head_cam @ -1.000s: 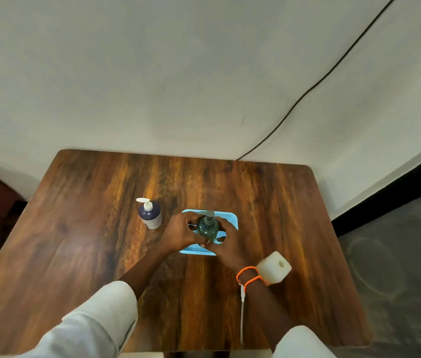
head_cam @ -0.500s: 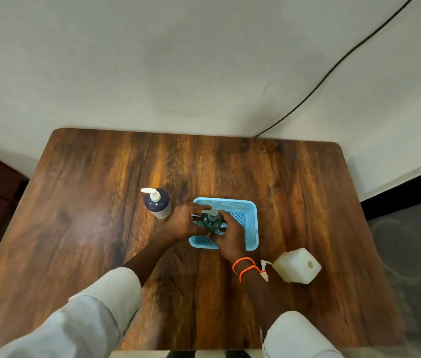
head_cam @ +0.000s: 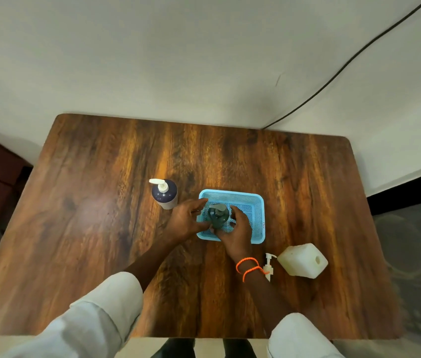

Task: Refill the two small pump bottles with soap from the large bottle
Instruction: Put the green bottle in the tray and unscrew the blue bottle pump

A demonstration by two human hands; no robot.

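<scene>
While both hands cup the green pump bottle (head_cam: 218, 216) upright in the blue basket (head_cam: 257, 218), left hand (head_cam: 187, 223) and right hand (head_cam: 235, 232) close around its sides; the large white bottle (head_cam: 302, 260) lies nearest the right hand, just behind its wrist.

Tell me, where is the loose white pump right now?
In the head view the loose pump lies on the table toward the person's right, between the right wrist and the white jug, just nearer than the blue basket.
</scene>
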